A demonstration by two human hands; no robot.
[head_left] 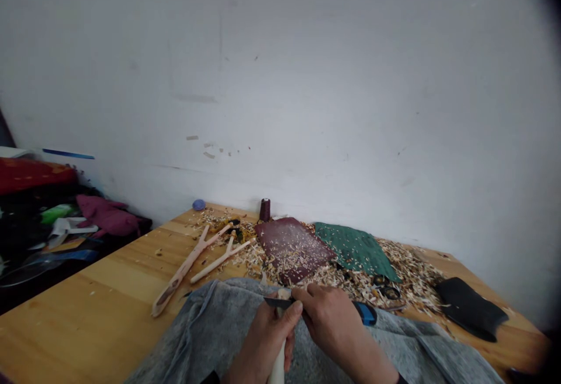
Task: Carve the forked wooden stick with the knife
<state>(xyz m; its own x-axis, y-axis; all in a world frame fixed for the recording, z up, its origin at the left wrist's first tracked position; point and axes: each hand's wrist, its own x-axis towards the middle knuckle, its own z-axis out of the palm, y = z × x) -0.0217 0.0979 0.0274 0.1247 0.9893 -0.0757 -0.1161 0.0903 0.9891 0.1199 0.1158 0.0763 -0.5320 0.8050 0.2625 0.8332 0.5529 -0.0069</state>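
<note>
My left hand (265, 334) is wrapped around a pale peeled wooden stick (276, 369), whose lower end points down toward me. In my right hand (335, 317) is a utility knife (367, 314) with a blue and black handle end sticking out on the right. Its dark blade lies across the stick near the top, with my left thumb close beside it. The fingers hide much of the stick's upper part. Beneath both hands is a grey cloth (219, 325) draped over the table's near edge.
Two forked wooden sticks (182, 276) lie left on the wooden table (105, 314). Wood shavings (412, 267) cover the maroon sheet (293, 244), green sheet (350, 246) and table around them. A thread spool (265, 210) stands by the wall; a black curved object (471, 308) lies right.
</note>
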